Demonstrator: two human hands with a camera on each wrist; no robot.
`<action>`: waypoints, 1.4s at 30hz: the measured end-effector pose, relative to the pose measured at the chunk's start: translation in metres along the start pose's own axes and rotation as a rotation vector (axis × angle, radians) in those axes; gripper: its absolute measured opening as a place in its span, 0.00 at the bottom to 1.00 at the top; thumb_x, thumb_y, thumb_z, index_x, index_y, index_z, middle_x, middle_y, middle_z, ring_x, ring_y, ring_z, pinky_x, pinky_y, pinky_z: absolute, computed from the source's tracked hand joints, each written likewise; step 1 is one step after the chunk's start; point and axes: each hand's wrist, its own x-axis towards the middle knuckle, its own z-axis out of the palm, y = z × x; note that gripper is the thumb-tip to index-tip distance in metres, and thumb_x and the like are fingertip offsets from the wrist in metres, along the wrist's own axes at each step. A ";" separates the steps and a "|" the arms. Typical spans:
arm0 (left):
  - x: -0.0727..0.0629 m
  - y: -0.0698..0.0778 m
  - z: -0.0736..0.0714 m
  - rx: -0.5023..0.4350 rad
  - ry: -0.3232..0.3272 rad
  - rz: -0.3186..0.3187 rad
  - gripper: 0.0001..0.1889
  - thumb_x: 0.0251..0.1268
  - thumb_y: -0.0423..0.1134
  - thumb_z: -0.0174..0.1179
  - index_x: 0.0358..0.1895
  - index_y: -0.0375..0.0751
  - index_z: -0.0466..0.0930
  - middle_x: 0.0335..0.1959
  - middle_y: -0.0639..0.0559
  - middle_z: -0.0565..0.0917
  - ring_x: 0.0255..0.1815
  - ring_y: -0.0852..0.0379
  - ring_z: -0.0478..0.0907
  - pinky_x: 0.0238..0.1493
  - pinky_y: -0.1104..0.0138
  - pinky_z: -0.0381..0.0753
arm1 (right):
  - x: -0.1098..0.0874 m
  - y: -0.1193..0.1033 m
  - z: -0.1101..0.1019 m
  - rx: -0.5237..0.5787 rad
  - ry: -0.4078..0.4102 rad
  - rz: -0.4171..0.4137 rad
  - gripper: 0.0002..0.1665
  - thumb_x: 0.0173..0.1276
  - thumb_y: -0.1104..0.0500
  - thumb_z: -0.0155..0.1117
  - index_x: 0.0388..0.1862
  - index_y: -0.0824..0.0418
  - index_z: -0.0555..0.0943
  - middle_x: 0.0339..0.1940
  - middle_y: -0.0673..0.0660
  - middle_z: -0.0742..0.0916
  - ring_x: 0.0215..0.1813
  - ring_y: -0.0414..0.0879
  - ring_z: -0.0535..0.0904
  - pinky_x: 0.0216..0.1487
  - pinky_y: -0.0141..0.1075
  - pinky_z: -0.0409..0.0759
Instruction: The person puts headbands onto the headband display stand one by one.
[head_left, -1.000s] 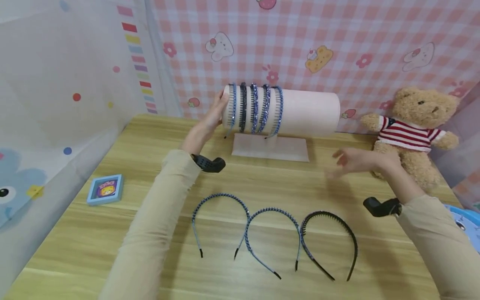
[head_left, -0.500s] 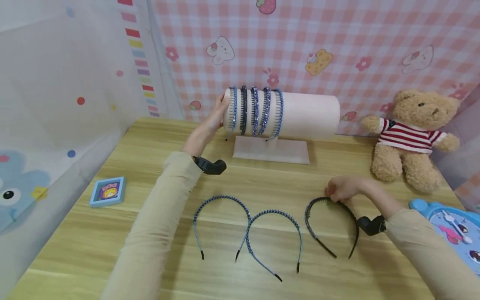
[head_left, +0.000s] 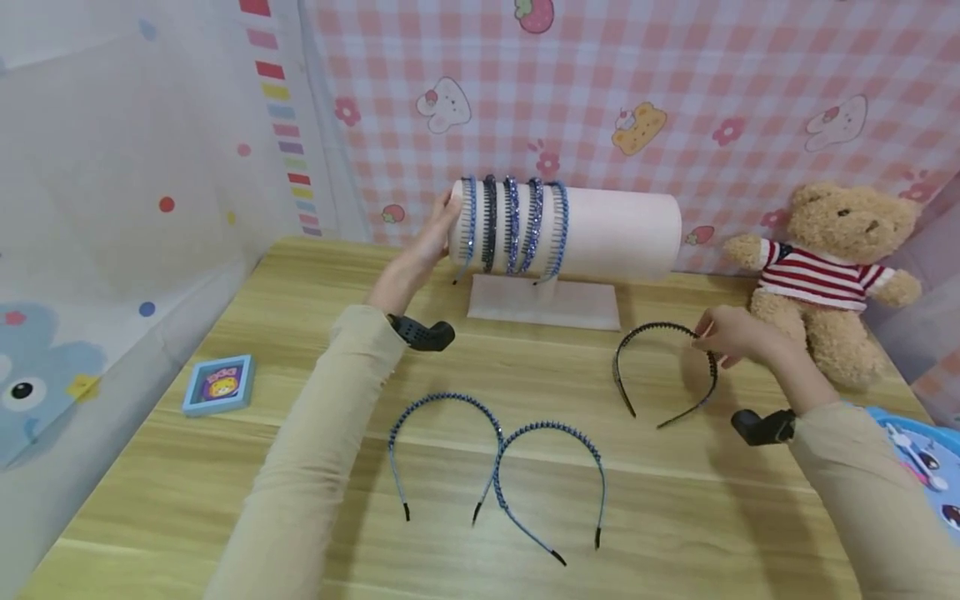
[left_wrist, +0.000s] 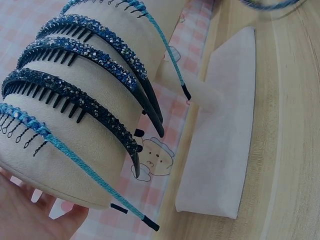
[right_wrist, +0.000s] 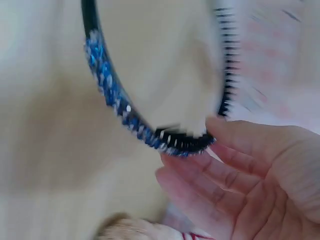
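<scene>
In the head view, my left hand (head_left: 433, 236) grips the left end of a pale padded headband stand (head_left: 618, 232). Several blue and black toothed headbands (head_left: 535, 221) sit round the left half of its roll. The thumb and fingertips (left_wrist: 75, 218) show at the roll's end in the left wrist view. On the right, my other hand (head_left: 738, 335) pinches a dark headband by its arch, its ends pointing toward me. Blue and silver stones cover that headband (right_wrist: 120, 111), with black teeth inside. Two slim blue beaded headbands, one on the left (head_left: 444, 396) and one beside it (head_left: 553, 425), lie on the table.
A teddy bear (head_left: 817, 283) in a striped top sits at the back right, just behind my right hand. A blue-rimmed toy clock (head_left: 930, 462) lies at the right edge. A small blue frame (head_left: 219, 386) lies at the left. A checked curtain (head_left: 570, 92) hangs behind.
My right hand came down to the dark headband, took hold of its arch, and carried it away from the two blue ones toward the stand. The left hand has stayed on the stand.
</scene>
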 end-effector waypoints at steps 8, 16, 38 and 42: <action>0.001 0.001 0.001 0.001 0.033 -0.009 0.31 0.70 0.59 0.29 0.72 0.58 0.34 0.74 0.52 0.45 0.74 0.52 0.41 0.72 0.49 0.48 | -0.015 -0.005 -0.043 0.371 0.239 0.136 0.41 0.65 0.47 0.56 0.64 0.76 0.61 0.35 0.50 0.83 0.28 0.33 0.81 0.38 0.34 0.83; 0.004 0.001 0.001 -0.012 0.043 -0.018 0.31 0.71 0.58 0.29 0.72 0.58 0.34 0.75 0.52 0.43 0.75 0.52 0.41 0.72 0.49 0.47 | -0.013 -0.038 -0.052 0.689 0.471 0.083 0.44 0.61 0.45 0.58 0.66 0.73 0.59 0.22 0.30 0.79 0.26 0.25 0.79 0.35 0.23 0.81; 0.003 -0.003 0.000 0.014 0.016 -0.008 0.32 0.70 0.59 0.28 0.72 0.59 0.31 0.74 0.52 0.43 0.74 0.51 0.41 0.71 0.48 0.46 | 0.003 -0.083 -0.040 0.356 0.768 -0.116 0.31 0.59 0.50 0.63 0.56 0.69 0.74 0.30 0.46 0.80 0.26 0.28 0.75 0.26 0.23 0.80; 0.004 -0.002 0.001 0.020 0.018 -0.004 0.32 0.70 0.59 0.28 0.72 0.58 0.30 0.74 0.52 0.42 0.74 0.51 0.40 0.71 0.48 0.46 | 0.005 -0.079 -0.044 0.280 0.700 -0.118 0.40 0.59 0.44 0.62 0.66 0.61 0.64 0.53 0.61 0.77 0.43 0.45 0.79 0.41 0.33 0.82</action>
